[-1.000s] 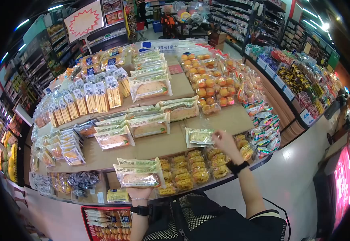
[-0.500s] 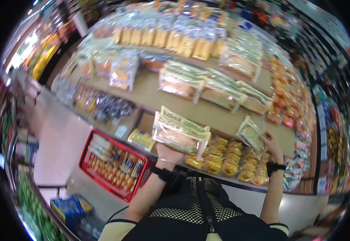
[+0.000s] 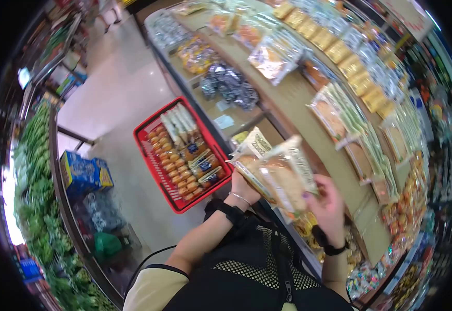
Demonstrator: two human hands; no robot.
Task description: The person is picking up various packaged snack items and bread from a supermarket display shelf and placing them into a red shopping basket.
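Observation:
My left hand (image 3: 244,187) is closed on the lower edge of a clear pack of bread (image 3: 248,158) with a cream label strip. Over this pack lies a second bread pack (image 3: 283,181), gripped along its right side by my right hand (image 3: 328,205). The two packs overlap in front of my chest, above the front edge of the display. To their left, on the floor, a red basket (image 3: 207,136) holds rows of small round buns and several long wrapped packs.
The sloped display (image 3: 272,98) carries more bread packs (image 3: 335,116), gold-coloured packs (image 3: 340,49) and dark wrapped goods (image 3: 228,85). Leafy greens (image 3: 39,202) line a rack at left, with a blue box (image 3: 83,171) beside it. Another person's legs (image 3: 111,19) show far up the aisle.
My view has swung left toward the basket. My right hand has brought its bread pack from the display's right side over to the pack in my left hand.

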